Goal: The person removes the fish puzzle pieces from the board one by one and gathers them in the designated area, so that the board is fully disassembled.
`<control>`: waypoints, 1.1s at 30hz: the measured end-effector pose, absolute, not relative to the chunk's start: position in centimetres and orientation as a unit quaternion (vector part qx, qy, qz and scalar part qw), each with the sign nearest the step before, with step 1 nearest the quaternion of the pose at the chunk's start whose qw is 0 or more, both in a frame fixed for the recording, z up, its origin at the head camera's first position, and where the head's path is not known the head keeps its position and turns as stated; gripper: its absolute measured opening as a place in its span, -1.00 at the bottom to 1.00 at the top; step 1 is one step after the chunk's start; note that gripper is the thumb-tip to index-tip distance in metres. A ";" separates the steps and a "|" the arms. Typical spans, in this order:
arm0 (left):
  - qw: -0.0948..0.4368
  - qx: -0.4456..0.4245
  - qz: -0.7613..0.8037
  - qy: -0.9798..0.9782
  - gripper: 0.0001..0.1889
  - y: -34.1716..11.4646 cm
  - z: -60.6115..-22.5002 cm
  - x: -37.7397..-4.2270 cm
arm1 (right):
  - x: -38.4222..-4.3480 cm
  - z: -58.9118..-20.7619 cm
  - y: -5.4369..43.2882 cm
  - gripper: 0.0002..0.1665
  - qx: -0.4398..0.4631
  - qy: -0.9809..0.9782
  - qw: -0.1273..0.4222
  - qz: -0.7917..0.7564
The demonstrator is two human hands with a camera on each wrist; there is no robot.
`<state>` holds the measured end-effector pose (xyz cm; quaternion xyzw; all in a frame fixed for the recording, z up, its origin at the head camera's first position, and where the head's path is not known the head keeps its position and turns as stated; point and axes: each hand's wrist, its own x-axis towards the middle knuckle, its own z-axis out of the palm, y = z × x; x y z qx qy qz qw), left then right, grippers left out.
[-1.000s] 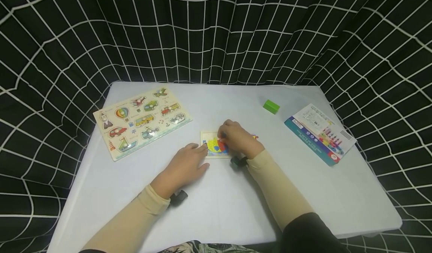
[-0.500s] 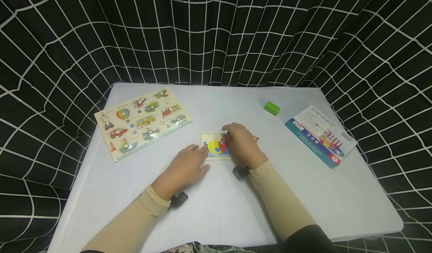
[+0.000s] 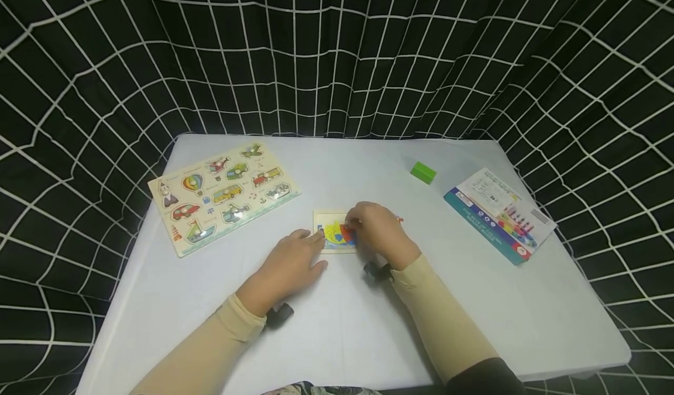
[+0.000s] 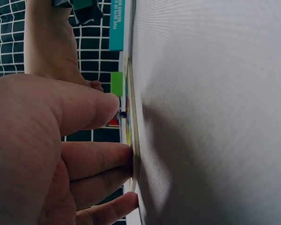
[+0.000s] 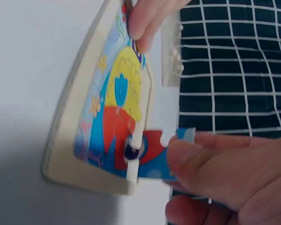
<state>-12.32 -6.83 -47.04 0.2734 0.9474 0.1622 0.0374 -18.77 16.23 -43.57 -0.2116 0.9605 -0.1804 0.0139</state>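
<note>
A small wooden fish puzzle (image 3: 333,213) lies mid-table in the head view, with a pale frame and a yellow and red fish picture. My right hand (image 3: 379,231) is over its right side. In the right wrist view, that hand's thumb and fingers pinch a blue and red puzzle piece (image 5: 154,166) bearing part of the fish's eye. The piece is tilted up at the end of the puzzle, overlapping the picture. My left hand (image 3: 288,266) rests its extended fingertips (image 5: 145,28) on the puzzle's other end. In the head view, the right hand hides the puzzle's right part.
A large vehicle peg puzzle board (image 3: 223,199) lies at the left. A green block (image 3: 423,172) sits at the back right, near a flat printed box (image 3: 500,213). A small red bit (image 3: 400,219) shows beyond the right hand. Black gridded cloth (image 3: 326,50) surrounds the table.
My right hand first shifts slightly right, uncovering more of the red part, then its fingertips come back lower over the puzzle. The left hand stays in place. The whole head view shifts slightly.
</note>
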 end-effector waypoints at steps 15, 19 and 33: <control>0.047 0.266 0.168 0.948 -0.43 -6.8 -47.0 -12.3 | -21.7 -42.5 29.0 -0.72 -0.043 0.959 0.143 -0.242; 0.048 0.263 0.174 0.948 -0.43 -6.8 -46.9 -12.2 | -22.1 -43.7 30.0 -0.73 0.003 0.951 0.173 -0.255; 0.040 0.269 0.173 0.947 -0.42 -6.8 -47.2 -12.2 | -21.1 -45.0 25.5 -0.72 -0.030 0.964 0.025 -0.264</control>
